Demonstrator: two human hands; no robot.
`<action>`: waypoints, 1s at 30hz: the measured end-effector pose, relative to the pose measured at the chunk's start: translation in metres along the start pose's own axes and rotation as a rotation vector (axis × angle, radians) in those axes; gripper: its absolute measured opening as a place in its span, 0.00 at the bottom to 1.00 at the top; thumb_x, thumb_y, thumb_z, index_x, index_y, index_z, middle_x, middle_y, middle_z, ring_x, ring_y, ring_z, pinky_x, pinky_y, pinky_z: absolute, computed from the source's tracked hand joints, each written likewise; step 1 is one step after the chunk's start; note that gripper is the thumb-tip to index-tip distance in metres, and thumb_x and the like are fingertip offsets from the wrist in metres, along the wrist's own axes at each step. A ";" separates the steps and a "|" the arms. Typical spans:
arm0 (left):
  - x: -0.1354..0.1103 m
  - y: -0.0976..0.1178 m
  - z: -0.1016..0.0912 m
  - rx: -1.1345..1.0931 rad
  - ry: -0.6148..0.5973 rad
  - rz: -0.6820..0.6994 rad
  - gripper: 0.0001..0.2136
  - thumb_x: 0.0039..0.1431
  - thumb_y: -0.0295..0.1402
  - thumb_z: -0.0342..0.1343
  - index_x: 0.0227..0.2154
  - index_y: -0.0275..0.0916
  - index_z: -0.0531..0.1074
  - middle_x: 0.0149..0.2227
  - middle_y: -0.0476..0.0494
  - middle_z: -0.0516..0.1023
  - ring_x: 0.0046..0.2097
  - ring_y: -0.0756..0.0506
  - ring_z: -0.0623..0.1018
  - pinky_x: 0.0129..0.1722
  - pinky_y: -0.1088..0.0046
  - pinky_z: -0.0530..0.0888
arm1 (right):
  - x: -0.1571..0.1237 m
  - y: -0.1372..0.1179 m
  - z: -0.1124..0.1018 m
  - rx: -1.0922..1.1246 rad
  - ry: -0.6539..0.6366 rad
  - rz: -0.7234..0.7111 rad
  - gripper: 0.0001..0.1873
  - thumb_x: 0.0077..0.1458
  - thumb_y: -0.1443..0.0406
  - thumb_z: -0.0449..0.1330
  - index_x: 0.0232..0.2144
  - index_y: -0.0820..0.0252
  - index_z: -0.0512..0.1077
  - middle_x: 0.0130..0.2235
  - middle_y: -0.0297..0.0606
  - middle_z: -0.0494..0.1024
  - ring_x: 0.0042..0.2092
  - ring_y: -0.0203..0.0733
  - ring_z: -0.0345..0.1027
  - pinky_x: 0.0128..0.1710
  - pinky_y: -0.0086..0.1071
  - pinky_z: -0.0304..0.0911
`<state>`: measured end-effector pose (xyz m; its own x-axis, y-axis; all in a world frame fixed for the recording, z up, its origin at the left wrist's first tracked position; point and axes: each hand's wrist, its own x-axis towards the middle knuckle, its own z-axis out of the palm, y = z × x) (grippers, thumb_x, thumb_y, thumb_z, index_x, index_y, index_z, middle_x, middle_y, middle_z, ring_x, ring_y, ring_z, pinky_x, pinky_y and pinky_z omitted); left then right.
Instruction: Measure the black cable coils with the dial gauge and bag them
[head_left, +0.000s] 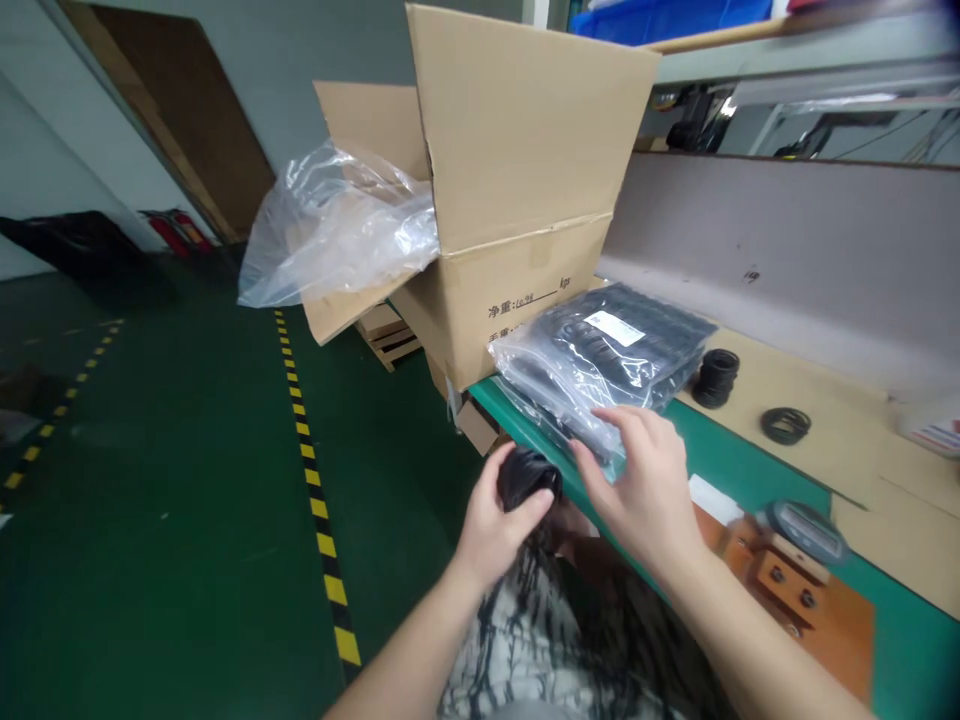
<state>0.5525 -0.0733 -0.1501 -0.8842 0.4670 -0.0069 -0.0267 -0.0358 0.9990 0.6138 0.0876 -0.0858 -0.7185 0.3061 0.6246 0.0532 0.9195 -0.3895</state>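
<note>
My left hand (499, 520) is wrapped round a bundle of thin black loops (529, 478), held above my lap at the bench edge. My right hand (645, 480) has its thumb and fingers apart, with nothing visible between them. It hovers by the near edge of a clear plastic bag (577, 400); whether the fingertips touch it I cannot tell. Many black loops (592, 340) fill that bag, which bears a white label (614, 328). Behind the bag stands an open cardboard box (517, 230), its flaps raised and handwriting on its side.
A clear plastic liner (345, 230) hangs over the box's left side. On the bench lie a stack of black rings (716, 377), a smaller ring pile (785, 425) and an orange fixture with a grey gauge (806, 530). Yellow-black tape (319, 510) marks the green floor.
</note>
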 end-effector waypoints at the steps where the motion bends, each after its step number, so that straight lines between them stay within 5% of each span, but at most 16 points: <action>1: 0.013 0.005 0.001 0.114 0.048 0.077 0.33 0.54 0.40 0.66 0.60 0.38 0.63 0.60 0.36 0.72 0.61 0.36 0.72 0.62 0.58 0.68 | 0.012 0.003 0.004 -0.102 -0.024 -0.012 0.16 0.59 0.61 0.60 0.48 0.61 0.70 0.45 0.50 0.75 0.48 0.60 0.67 0.46 0.50 0.62; 5: 0.047 0.019 0.010 0.406 0.152 0.288 0.35 0.51 0.38 0.67 0.60 0.37 0.63 0.59 0.34 0.71 0.62 0.36 0.70 0.62 0.56 0.67 | 0.031 0.016 0.017 -0.165 -0.033 -0.019 0.08 0.57 0.67 0.58 0.39 0.62 0.73 0.38 0.47 0.77 0.41 0.56 0.69 0.39 0.44 0.60; 11: 0.073 0.046 0.021 0.567 0.197 0.390 0.36 0.50 0.39 0.67 0.61 0.36 0.62 0.58 0.32 0.71 0.61 0.35 0.71 0.62 0.56 0.68 | 0.037 0.017 0.013 -0.071 0.047 -0.027 0.07 0.60 0.67 0.54 0.32 0.58 0.71 0.32 0.40 0.73 0.32 0.45 0.67 0.33 0.36 0.61; 17: 0.100 0.071 0.036 0.680 0.119 0.396 0.36 0.51 0.38 0.66 0.62 0.36 0.61 0.60 0.32 0.70 0.63 0.33 0.69 0.62 0.56 0.67 | 0.048 0.008 0.011 0.050 0.102 -0.045 0.06 0.59 0.69 0.54 0.34 0.57 0.70 0.34 0.40 0.73 0.35 0.45 0.68 0.36 0.36 0.64; 25: 0.110 0.071 0.056 0.784 -0.040 0.406 0.32 0.56 0.26 0.56 0.65 0.30 0.58 0.62 0.24 0.68 0.62 0.30 0.71 0.61 0.51 0.67 | 0.037 0.003 0.016 0.187 0.096 -0.031 0.08 0.60 0.71 0.52 0.33 0.57 0.70 0.32 0.38 0.71 0.34 0.42 0.68 0.34 0.33 0.66; 30: 0.116 0.078 0.064 0.812 -0.070 0.442 0.34 0.55 0.23 0.53 0.66 0.35 0.57 0.64 0.28 0.65 0.63 0.31 0.68 0.61 0.52 0.66 | 0.031 0.009 0.017 0.244 0.108 -0.008 0.09 0.63 0.70 0.51 0.35 0.57 0.70 0.34 0.39 0.72 0.36 0.42 0.69 0.37 0.33 0.67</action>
<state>0.4773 0.0348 -0.0707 -0.7054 0.6119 0.3578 0.6643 0.3944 0.6350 0.5802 0.1009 -0.0820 -0.6396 0.3355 0.6917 -0.1308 0.8391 -0.5279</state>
